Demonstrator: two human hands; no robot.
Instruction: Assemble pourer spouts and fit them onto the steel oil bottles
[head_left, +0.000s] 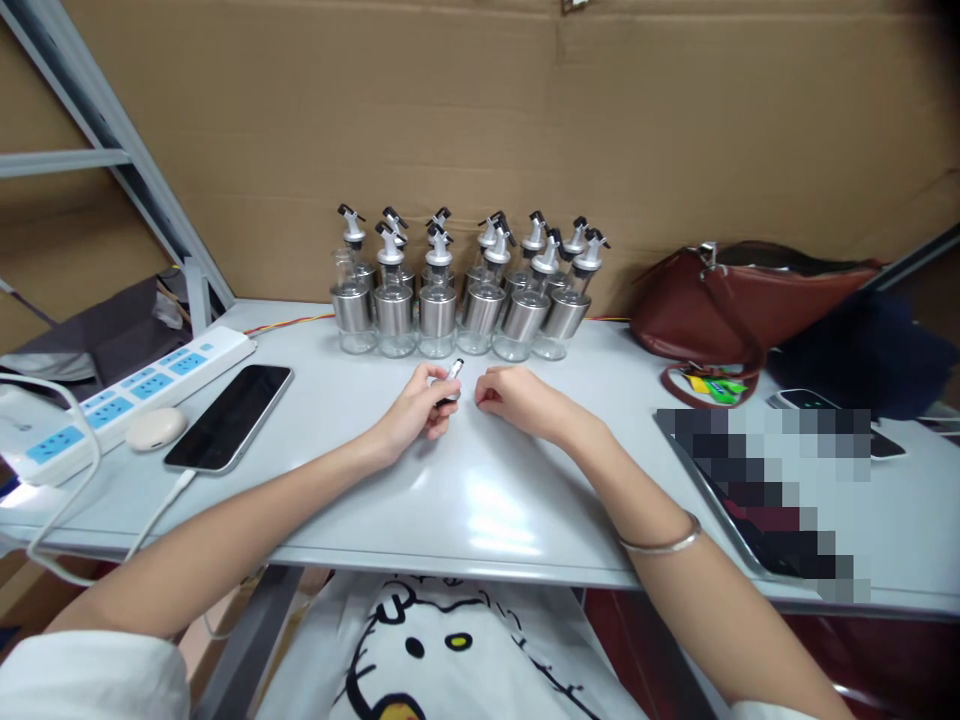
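My left hand (415, 408) is closed around a small silver and black bottle pourer spout (454, 371), its tip pointing up and away. Just to the right, my right hand (517, 398) is curled with thumb and fingers together; whatever may be between them is hidden. A small gap separates the hands, both low over the table. Beyond them stand two rows of glass oil bottles (437, 315) with brushed steel sleeves. Most carry silver and black pourer spouts, while the front left bottle (352, 315) shows a bare glass neck.
On the left of the white table (360, 530) lie a phone (229, 418) on a cable, a round beige case (156, 429) and a power strip (127, 400). At right are a brown handbag (750, 295), a green packet (724, 389) and a partly blurred dark flat object (742, 500). Cardboard (465, 110) backs the table.
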